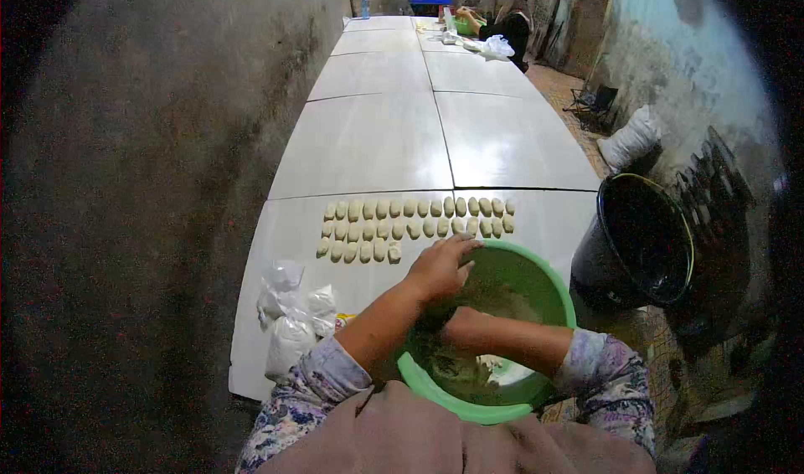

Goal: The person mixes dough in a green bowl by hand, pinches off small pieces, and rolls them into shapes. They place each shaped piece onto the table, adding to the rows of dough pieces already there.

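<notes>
Left hand [441,269] at the rim of the green basin [559,300], right hand [459,322] just behind it in the mix [502,301], dough pieces [417,219] just beyond, and I can't tell either grip.

Green basin [462,407], near end of table [368,139], brownish mixture [504,300] inside

A green bowl [559,294] sits at the near edge of the long white tabletop [368,139]. The left hand [440,266] lies over its far rim, fingers curled; the right hand [459,323] is down in the mix [502,302] inside. Just beyond the bowl, dough pieces [416,219] lie in three rows. Plastic bags [289,315] lie at the near left corner. A black bucket [645,239] stands off the right edge. At the far end sits another person [511,26].
</notes>
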`<move>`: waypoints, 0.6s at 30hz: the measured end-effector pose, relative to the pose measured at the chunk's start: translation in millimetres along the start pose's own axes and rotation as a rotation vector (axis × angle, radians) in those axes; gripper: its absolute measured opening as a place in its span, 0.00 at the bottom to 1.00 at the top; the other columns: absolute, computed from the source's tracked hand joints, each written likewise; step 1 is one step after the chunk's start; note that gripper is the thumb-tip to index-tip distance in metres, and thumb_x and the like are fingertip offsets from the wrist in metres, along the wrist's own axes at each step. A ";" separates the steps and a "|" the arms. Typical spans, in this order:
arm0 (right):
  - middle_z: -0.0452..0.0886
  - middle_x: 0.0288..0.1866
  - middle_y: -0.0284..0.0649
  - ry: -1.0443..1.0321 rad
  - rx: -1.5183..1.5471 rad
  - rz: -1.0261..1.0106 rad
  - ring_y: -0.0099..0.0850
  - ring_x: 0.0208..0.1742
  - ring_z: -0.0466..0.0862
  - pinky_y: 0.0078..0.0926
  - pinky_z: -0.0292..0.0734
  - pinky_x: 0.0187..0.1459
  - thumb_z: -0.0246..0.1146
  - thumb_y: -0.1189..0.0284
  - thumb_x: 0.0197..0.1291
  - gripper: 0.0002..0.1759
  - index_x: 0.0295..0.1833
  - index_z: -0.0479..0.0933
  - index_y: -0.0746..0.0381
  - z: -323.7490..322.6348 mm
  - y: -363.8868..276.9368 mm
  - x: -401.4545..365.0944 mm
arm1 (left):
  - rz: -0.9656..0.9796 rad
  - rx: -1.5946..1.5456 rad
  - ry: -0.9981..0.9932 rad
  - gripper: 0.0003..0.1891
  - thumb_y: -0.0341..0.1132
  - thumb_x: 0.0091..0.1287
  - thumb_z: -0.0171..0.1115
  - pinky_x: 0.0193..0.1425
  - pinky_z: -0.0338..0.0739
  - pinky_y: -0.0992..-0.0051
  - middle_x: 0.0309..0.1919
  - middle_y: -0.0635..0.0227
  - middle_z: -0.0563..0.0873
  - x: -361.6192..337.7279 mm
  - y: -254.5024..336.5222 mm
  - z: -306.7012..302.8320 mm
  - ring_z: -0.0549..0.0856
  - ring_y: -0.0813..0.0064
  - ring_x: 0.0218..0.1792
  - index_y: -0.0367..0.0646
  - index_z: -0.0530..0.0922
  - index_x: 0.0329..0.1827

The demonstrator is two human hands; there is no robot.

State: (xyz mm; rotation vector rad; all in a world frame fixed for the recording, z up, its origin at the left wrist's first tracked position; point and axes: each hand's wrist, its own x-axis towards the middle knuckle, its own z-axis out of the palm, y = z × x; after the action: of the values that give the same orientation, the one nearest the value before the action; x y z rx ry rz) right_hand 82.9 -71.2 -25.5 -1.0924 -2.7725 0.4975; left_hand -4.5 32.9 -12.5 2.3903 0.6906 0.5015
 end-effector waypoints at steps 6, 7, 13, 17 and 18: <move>0.80 0.32 0.48 -0.333 -0.087 0.114 0.46 0.33 0.81 0.42 0.76 0.35 0.59 0.73 0.49 0.09 0.36 0.79 0.64 12.5 7.0 -5.8 | 0.013 -0.033 0.004 0.19 0.36 0.60 0.58 0.62 0.66 0.62 0.60 0.60 0.71 0.9 -2.9 2.8 0.71 0.58 0.59 0.51 0.73 0.57; 0.80 0.31 0.48 -0.371 0.060 0.238 0.45 0.32 0.81 0.42 0.75 0.35 0.59 0.73 0.49 0.09 0.36 0.78 0.65 -4.0 3.6 -7.3 | 0.013 -0.031 0.006 0.19 0.36 0.60 0.58 0.62 0.66 0.62 0.60 0.60 0.71 -0.1 -1.6 0.9 0.71 0.58 0.59 0.51 0.73 0.57; 0.80 0.35 0.49 -0.287 0.246 0.382 0.44 0.35 0.80 0.39 0.74 0.40 0.58 0.74 0.51 0.09 0.38 0.78 0.65 -60.6 -2.2 -11.8 | 0.077 0.005 -0.011 0.20 0.40 0.61 0.58 0.63 0.67 0.62 0.60 0.61 0.70 0.9 -6.3 -0.4 0.71 0.57 0.59 0.52 0.72 0.58; 0.79 0.34 0.49 -0.094 0.381 0.343 0.45 0.37 0.80 0.40 0.73 0.39 0.58 0.75 0.50 0.09 0.38 0.77 0.65 -63.7 2.1 -21.0 | 0.058 -0.041 -0.015 0.20 0.41 0.61 0.59 0.61 0.68 0.62 0.59 0.59 0.71 4.2 -12.7 4.6 0.72 0.57 0.59 0.52 0.73 0.57; 0.79 0.34 0.49 -0.051 0.347 0.321 0.45 0.37 0.80 0.41 0.73 0.39 0.58 0.76 0.49 0.09 0.38 0.77 0.65 -63.8 2.7 -23.9 | 0.080 -0.040 -0.011 0.19 0.42 0.61 0.58 0.61 0.68 0.62 0.59 0.59 0.71 3.3 -11.1 2.1 0.72 0.56 0.59 0.52 0.73 0.56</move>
State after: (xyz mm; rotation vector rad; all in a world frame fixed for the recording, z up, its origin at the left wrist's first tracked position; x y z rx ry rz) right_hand 116.7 -69.2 33.7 -1.4484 -2.4240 1.0090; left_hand -4.8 41.5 -20.6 2.3888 0.5760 0.5305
